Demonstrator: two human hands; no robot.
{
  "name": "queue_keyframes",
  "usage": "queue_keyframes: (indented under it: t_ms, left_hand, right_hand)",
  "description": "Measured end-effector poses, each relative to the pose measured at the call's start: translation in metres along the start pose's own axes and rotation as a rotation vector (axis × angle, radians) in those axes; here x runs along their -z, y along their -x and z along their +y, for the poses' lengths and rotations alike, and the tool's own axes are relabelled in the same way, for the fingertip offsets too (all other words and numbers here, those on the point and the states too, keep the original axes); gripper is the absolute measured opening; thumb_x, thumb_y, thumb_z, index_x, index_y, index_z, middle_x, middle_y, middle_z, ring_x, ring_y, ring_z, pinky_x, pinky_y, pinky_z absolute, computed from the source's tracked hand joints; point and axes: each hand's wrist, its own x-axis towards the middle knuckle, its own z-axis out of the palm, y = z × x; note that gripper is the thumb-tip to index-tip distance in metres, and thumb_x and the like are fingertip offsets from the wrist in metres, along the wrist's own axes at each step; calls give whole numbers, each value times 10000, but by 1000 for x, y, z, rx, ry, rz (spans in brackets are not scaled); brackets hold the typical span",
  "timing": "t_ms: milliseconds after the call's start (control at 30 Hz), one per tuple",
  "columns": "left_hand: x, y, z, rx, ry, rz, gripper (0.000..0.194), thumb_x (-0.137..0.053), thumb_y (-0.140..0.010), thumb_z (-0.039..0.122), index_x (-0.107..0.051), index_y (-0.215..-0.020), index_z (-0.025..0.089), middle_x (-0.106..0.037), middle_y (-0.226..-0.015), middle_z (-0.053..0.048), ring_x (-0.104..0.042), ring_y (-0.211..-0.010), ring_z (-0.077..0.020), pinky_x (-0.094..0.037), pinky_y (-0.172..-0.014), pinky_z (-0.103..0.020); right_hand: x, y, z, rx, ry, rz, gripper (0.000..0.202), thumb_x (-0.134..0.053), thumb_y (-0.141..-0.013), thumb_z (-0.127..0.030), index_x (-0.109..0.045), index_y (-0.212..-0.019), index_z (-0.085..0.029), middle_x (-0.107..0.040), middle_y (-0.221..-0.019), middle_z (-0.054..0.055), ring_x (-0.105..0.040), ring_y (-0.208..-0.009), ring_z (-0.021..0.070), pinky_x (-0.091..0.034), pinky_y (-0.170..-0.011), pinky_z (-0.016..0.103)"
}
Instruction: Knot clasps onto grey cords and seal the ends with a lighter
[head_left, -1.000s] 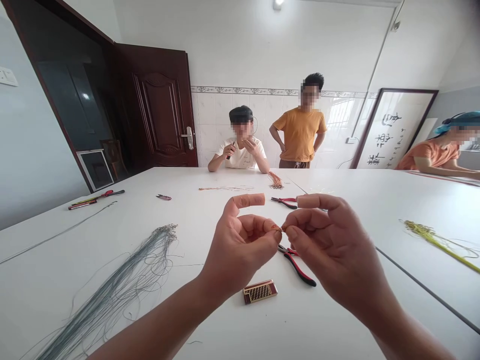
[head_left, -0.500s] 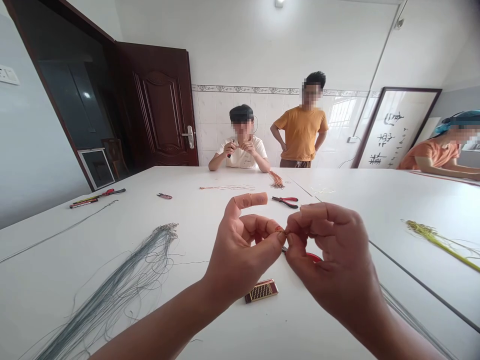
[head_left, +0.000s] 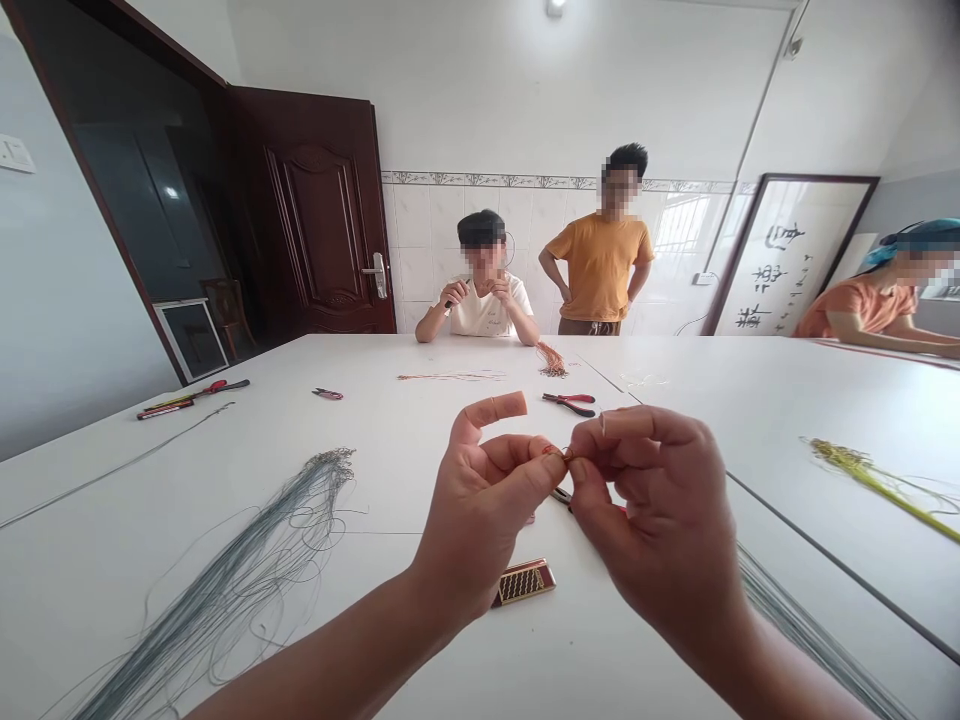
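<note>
My left hand (head_left: pixel 487 500) pinches with thumb and forefinger, another finger raised with a band round it. Against it my right hand (head_left: pixel 664 500) also pinches, fingertips touching or nearly so. Between the tips shows a tiny thin gold-coloured loop (head_left: pixel 567 453), too small to tell whether it is wire or cord. A red spot marks a left fingertip. Partly hidden behind the hands are pliers (head_left: pixel 561 496) lying on the table. Below the left hand is a dark red and gold patterned box (head_left: pixel 525 582), its left end covered by my wrist.
Grey-green cords (head_left: pixel 247 570) spread over the white table (head_left: pixel 420 660) at left, yellow-green cords (head_left: pixel 862 465) at right. Red-and-black pliers (head_left: pixel 568 404), small snips (head_left: pixel 328 394) and orange cords (head_left: pixel 553 360) lie farther off. A seated person (head_left: pixel 484 305) and a standing person (head_left: pixel 604 260) are opposite.
Both hands have shifted slightly left, still pinched together. The loop between the fingertips shows a bit more. The seated person opposite has raised one hand nearer the face.
</note>
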Motion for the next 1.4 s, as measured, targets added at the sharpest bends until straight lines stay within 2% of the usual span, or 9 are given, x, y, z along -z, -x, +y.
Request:
queue_keyframes:
  t_ms: [200, 433, 600, 667, 867, 1000, 1100, 1233, 1400]
  left_hand:
    - [0, 1, -1, 4, 26, 5, 410, -692, -752, 203, -453, -1075, 286, -599, -693, 64, -483, -637, -41, -398, -615, -171]
    - [-2, -1, -1, -41, 0, -23, 444, -700, -749, 188, -429, -1093, 262, -589, -678, 62, -514, -636, -49, -422, -629, -191]
    - [-3, -2, -4, -22, -87, -34, 468, -707, -732, 238, -408, -1091, 236, -588, -686, 41, -544, -627, -97, -463, -621, -263]
    - [-1, -2, -6, -95, -178, 7, 455, -690, -739, 227, -409, -1097, 242, -603, -716, 32, -567, -678, -114, -463, -656, -275]
    - [7, -4, -18, -519, -491, 35, 427, -606, -750, 103, -433, -1106, 263, -594, -707, 42, -587, -742, -132, -437, -740, -316]
    - [12, -8, -24, -651, -578, 48, 484, -580, -725, 47, -423, -1117, 283, -566, -708, 58, -569, -710, -118, -436, -717, -310]
    - [13, -9, -24, -635, -587, 64, 479, -579, -711, 46, -422, -1102, 273, -559, -695, 62, -565, -705, -116, -445, -716, -308]
    - [9, -8, -19, -516, -488, 115, 445, -594, -689, 75, -435, -1067, 250, -566, -684, 58, -559, -697, -119, -457, -713, -307]
    - [0, -5, -13, -427, -378, 183, 429, -606, -660, 92, -450, -1030, 240, -559, -665, 60, -541, -668, -111, -448, -692, -293]
  right_hand:
    - [8, -1, 0, -26, 89, -62, 238, -498, -756, -52, -441, -901, -232, -518, -742, -16, -535, -606, 128, -461, -512, 273]
    - [15, -4, -3, -73, 7, -84, 250, -531, -794, -106, -463, -987, -249, -548, -868, 11, -590, -788, 151, -513, -616, 273]
    - [13, -4, -1, -88, 28, -84, 233, -539, -791, -113, -457, -958, -253, -549, -776, -17, -579, -684, 137, -507, -586, 276]
    - [13, -4, 0, -110, 52, -90, 245, -544, -790, -123, -449, -971, -258, -570, -766, -18, -590, -685, 149, -509, -586, 290]
    - [11, -4, 1, -153, 50, -80, 247, -555, -804, -160, -449, -1004, -260, -590, -739, -19, -582, -659, 148, -489, -527, 261]
    - [8, -4, 2, -153, 9, -115, 208, -550, -817, -162, -458, -983, -247, -592, -724, -19, -570, -637, 130, -484, -507, 233]
    - [9, -4, 4, -172, -11, -147, 205, -547, -830, -170, -465, -1002, -247, -609, -759, -7, -597, -706, 142, -512, -571, 255]
    - [10, -2, 7, -181, -8, -173, 284, -549, -824, -163, -453, -1074, -259, -639, -826, 5, -617, -774, 159, -523, -669, 312]
    - [9, -2, 8, -179, 3, -162, 307, -533, -819, -167, -433, -1088, -277, -642, -831, -5, -617, -741, 154, -522, -664, 324]
